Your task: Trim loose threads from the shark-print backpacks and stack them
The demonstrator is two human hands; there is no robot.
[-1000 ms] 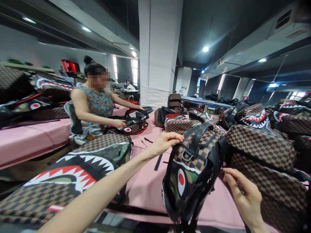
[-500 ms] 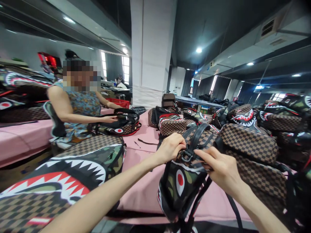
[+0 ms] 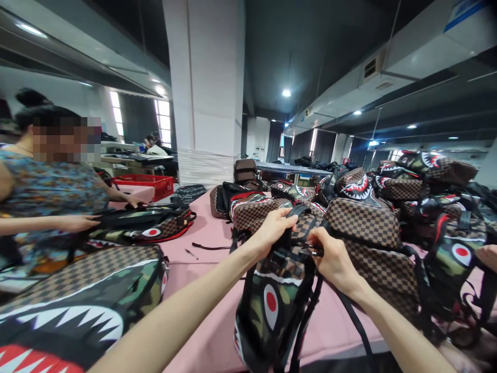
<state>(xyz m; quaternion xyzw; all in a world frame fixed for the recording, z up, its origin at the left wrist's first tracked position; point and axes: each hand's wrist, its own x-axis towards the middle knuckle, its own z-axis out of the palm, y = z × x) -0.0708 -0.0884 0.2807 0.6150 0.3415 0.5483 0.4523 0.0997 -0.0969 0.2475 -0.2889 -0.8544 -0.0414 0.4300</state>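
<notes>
In the head view a backpack (image 3: 254,295) with brown-and-black checks, camouflage and a red-and-white eye stands on the pink table (image 3: 212,311) before me. My left hand (image 3: 276,229) is closed at its top, fingers pinching a black strap (image 3: 288,239). Just right of it, my right hand (image 3: 334,256) is closed around a small dark, shiny object (image 3: 312,249) beside the checked top. Its kind is hard to make out. Black straps hang down the bag's right side.
A shark-mouth backpack (image 3: 81,290) lies at the left front. Behind it a co-worker (image 3: 50,181) handles another backpack (image 3: 171,228). Piled backpacks (image 3: 361,223) crowd the right and back, with another person's hand (image 3: 487,256) at the right edge. A pen (image 3: 191,254) lies on the table.
My view has swung to the right. My left hand has shifted from beside the metal buckle to the strap higher up; my right hand has drawn slightly away, and the dark object now shows in it.
</notes>
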